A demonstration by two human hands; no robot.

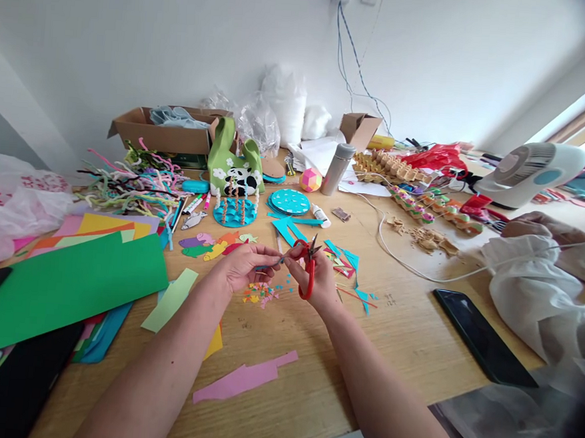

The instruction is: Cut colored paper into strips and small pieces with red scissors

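My left hand (249,267) is closed in a pinch over the middle of the table, and a tiny blue scrap (282,260) shows at its fingertips. Meeting it there are the thumb and finger of my right hand (322,282). Red-handled scissors (309,280) hang in my right hand, their dark blades pointing up and away from the scrap. Below the hands lies a scatter of small orange, pink and blue paper bits (262,294). Several coloured paper fish (215,249) rest just beyond my left hand. Blue paper offcuts (289,232) lie beyond the scissors.
Green card sheets (77,291) and a pink paper strip (244,381) lie nearer me. At the back stand a panda bag (233,168), a blue disc (289,202) and a grey flask (338,170). Rightward are a white cable (399,267), a phone (482,338) and another person's hand (530,224).
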